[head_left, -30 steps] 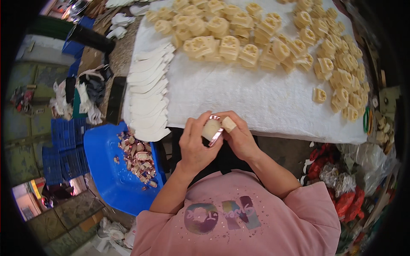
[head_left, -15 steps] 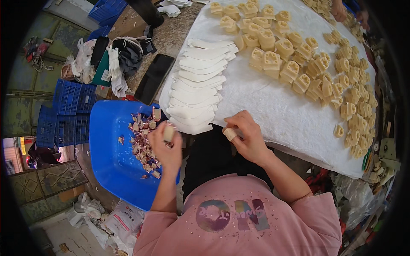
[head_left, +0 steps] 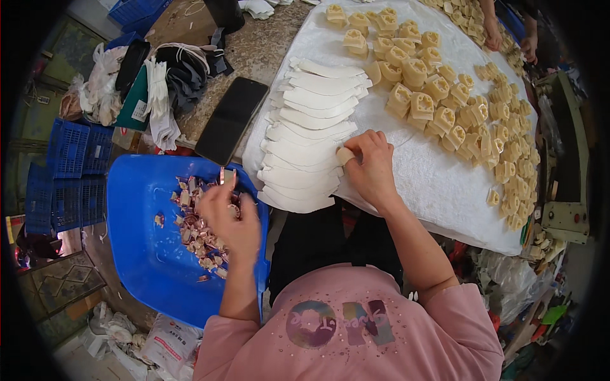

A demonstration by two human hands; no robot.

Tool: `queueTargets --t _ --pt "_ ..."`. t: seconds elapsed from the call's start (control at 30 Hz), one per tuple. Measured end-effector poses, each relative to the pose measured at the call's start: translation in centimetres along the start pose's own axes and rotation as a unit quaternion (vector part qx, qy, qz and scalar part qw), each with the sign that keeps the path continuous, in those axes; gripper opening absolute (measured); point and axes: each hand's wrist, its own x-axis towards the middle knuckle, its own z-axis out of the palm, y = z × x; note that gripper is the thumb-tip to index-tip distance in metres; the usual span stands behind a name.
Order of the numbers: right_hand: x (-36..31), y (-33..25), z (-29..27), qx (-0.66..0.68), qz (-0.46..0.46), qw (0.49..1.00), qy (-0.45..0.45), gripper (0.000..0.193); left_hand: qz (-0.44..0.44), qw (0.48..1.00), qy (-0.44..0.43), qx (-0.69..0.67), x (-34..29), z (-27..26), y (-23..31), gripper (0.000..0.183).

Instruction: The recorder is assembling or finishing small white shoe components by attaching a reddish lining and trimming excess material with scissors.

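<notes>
My left hand [head_left: 230, 219] is over the blue plastic tub [head_left: 136, 254], blurred, with its fingers apart among small metallic-pink and beige pieces [head_left: 198, 222]. Nothing can be made out in its grasp. My right hand [head_left: 372, 166] is at the right edge of a row of overlapping white curved strips [head_left: 305, 149] on the white cloth [head_left: 432, 206]. Its fingers are bent and stand apart from the thumb, which wears a tan wrap [head_left: 345, 156]. Whether its fingertips touch a strip is hard to tell.
Many cream moulded pieces [head_left: 438, 89] cover the table's far and right parts. A black phone [head_left: 232, 120] lies beyond the tub, near white gloves [head_left: 159, 105]. Blue crates [head_left: 82, 152] are stacked at left. Another person's hands [head_left: 492, 32] work at the far right corner.
My left hand held a beige piece above the tub's edge; now it is lower over the tub and the piece is not visible. My right hand moved forward to the white strips. The view shifted.
</notes>
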Motion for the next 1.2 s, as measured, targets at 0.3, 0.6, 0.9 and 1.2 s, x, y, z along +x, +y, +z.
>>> queueTargets --t 0.3,0.6,0.9,1.2 --pt "0.2 -0.4 -0.1 0.06 -0.117 0.991 0.02 0.015 0.218 0.949 -0.185 -0.134 -0.3 5.0 6.1 0.035" --pt "-1.3 -3.6 0.1 0.079 -0.189 0.979 0.003 0.017 0.26 0.941 -0.193 -0.097 -1.2 5.8 4.6 0.035" --pt "-3.9 -6.0 -7.8 0.63 -0.024 0.775 0.04 0.01 0.25 0.936 -0.233 -0.086 -0.6 4.6 5.3 0.04" --pt "-6.5 -0.2 -7.1 0.751 0.076 0.655 0.006 0.013 0.056 0.92 -0.275 -0.272 -1.2 4.2 10.1 0.057"
